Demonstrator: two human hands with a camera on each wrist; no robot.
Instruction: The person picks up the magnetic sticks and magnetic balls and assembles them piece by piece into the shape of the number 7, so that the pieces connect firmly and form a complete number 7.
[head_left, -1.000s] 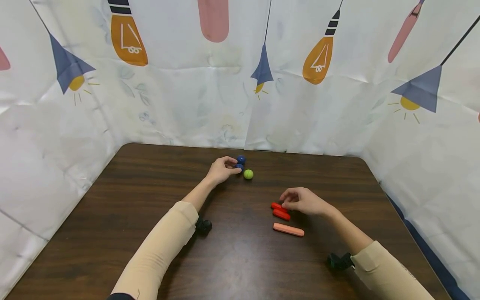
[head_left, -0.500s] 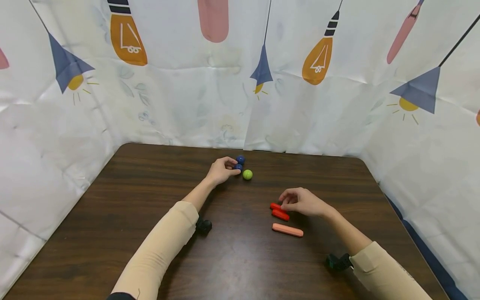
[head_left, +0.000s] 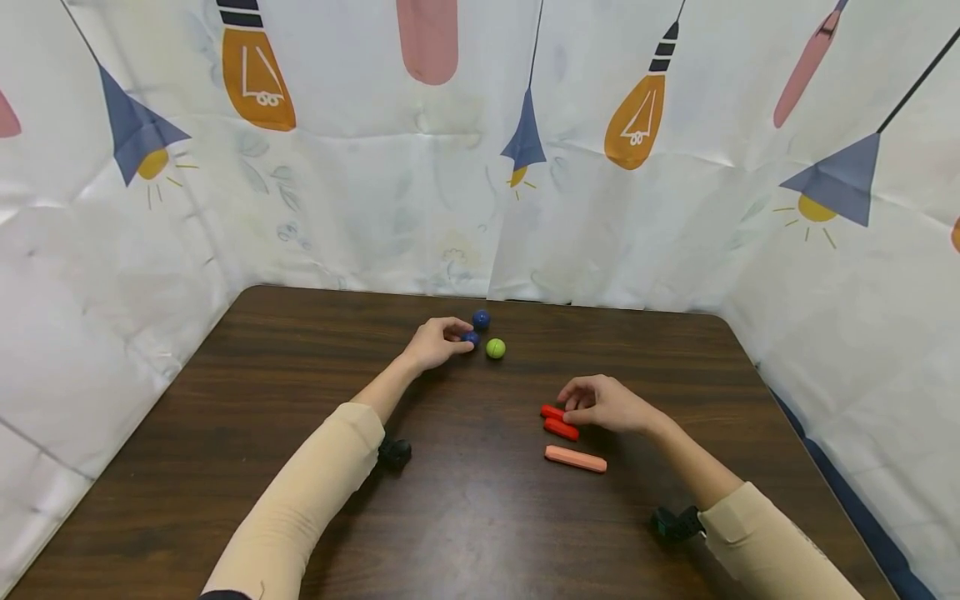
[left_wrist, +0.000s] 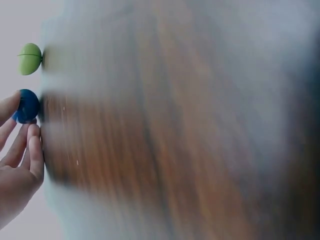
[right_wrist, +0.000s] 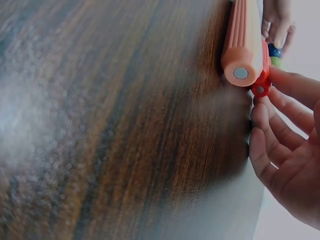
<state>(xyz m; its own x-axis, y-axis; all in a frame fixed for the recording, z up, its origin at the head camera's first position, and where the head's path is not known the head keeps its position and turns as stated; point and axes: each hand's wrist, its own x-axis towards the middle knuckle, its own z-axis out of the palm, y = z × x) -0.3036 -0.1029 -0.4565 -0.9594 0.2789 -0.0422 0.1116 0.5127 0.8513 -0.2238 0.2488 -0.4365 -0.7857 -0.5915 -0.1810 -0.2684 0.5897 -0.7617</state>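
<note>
At the far middle of the table, my left hand pinches the nearer blue ball between thumb and fingers; the left wrist view also shows this blue ball at the thumb tip. A second blue ball lies just behind it. Right of these sits a lime-green ball with a seam line. My right hand pinches the farther red rod, its thumb covering one end. A second red rod lies alongside, in front. Nearest me is a longer ribbed orange rod with a silvery disc in its end.
The dark wood-grain table has rounded far corners. A white printed sheet hangs along its back and sides. Black wrist straps with small devices show near both cuffs.
My left hand has drawn slightly left and nearer me with the nearer blue ball, opening a gap from the other balls. My right hand and the rods have stayed in place.
</note>
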